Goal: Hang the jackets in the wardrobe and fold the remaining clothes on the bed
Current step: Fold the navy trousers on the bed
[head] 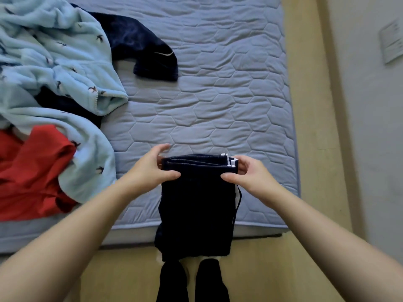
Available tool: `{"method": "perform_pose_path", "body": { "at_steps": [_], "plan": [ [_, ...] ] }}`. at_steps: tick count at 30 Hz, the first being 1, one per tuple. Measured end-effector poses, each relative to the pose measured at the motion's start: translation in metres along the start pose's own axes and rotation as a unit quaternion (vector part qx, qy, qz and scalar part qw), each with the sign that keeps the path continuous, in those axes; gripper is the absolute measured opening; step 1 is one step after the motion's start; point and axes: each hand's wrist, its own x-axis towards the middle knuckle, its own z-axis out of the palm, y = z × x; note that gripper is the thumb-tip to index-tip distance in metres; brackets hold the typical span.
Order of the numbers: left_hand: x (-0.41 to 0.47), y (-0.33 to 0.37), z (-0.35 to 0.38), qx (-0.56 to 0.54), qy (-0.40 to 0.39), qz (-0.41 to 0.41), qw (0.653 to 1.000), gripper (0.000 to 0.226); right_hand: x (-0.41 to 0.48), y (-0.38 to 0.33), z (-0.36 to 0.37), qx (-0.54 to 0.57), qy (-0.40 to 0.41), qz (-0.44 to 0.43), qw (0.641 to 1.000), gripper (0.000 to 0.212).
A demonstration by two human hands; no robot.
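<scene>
Navy track bottoms [196, 214], folded into a narrow stack of layers, hang in the air between both hands at the near edge of the bed [218, 105]. The top fold runs level from one hand to the other, and the rest drops straight down below the grip, over the mattress edge and past it towards the floor [311, 149]. The left hand [150, 168] grips the left end of that top fold, its thumb pressed on the near face and its fingers reaching round the far side. The right hand [250, 173] pinches the right end in the same way, thumb in front and fingers curled behind, just beside the white stripe [232, 163] that shows at the edge of the layers. A dark drawstring [238, 205] dangles in a loop below the right hand, along the garment's right side. The lower hem ends just above the person's dark-clad legs [209, 280]. On the left part of the quilted blue-grey mattress, well apart from the hands, lies a heap: a light blue fleece with a small bird print [54, 51], a red garment [32, 171] partly under it at the near side, and a dark navy piece [141, 46] with a thin white curved line spreading out from beneath the fleece at the far side. A pale plate [391, 42] sits on the wall at the right.
</scene>
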Motion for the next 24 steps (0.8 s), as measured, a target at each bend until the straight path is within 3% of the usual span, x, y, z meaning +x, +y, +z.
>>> {"method": "perform_pose_path", "body": {
  "at_steps": [3,5,7,9,11,13,16,19,22,24],
  "plan": [
    [-0.056,0.064,-0.022,0.169,-0.047,0.095,0.98,0.055,-0.063,-0.061,-0.006,-0.1,-0.016,-0.075,0.992,0.04],
    [-0.094,0.11,-0.033,0.276,-0.038,0.199,0.939,0.051,-0.101,-0.108,-0.01,-0.236,-0.006,-0.146,0.961,0.048],
    [-0.129,0.151,-0.04,0.376,-0.04,0.272,0.885,0.044,-0.135,-0.154,-0.011,-0.378,-0.007,-0.203,0.903,0.054],
    [-0.156,0.186,-0.042,0.487,-0.003,0.309,0.817,0.023,-0.162,-0.192,-0.008,-0.531,0.003,-0.231,0.815,0.04],
    [-0.178,0.214,-0.04,0.563,0.06,0.341,0.751,0.021,-0.18,-0.22,-0.001,-0.646,0.044,-0.238,0.724,0.025],
    [-0.19,0.236,-0.037,0.599,0.113,0.35,0.711,0.024,-0.187,-0.238,0.005,-0.69,0.084,-0.225,0.683,0.027],
    [-0.195,0.257,-0.037,0.63,0.158,0.338,0.681,0.023,-0.19,-0.256,0.011,-0.689,0.113,-0.217,0.682,0.035],
    [-0.197,0.262,-0.044,0.635,0.163,0.325,0.681,0.023,-0.192,-0.261,0.012,-0.664,0.12,-0.242,0.697,0.035],
    [-0.209,0.262,-0.053,0.604,0.127,0.345,0.707,0.022,-0.201,-0.259,0.004,-0.632,0.112,-0.275,0.716,0.029],
    [-0.22,0.261,-0.06,0.546,0.068,0.354,0.756,0.019,-0.212,-0.261,-0.005,-0.579,0.072,-0.273,0.765,0.019]
  ]
}}
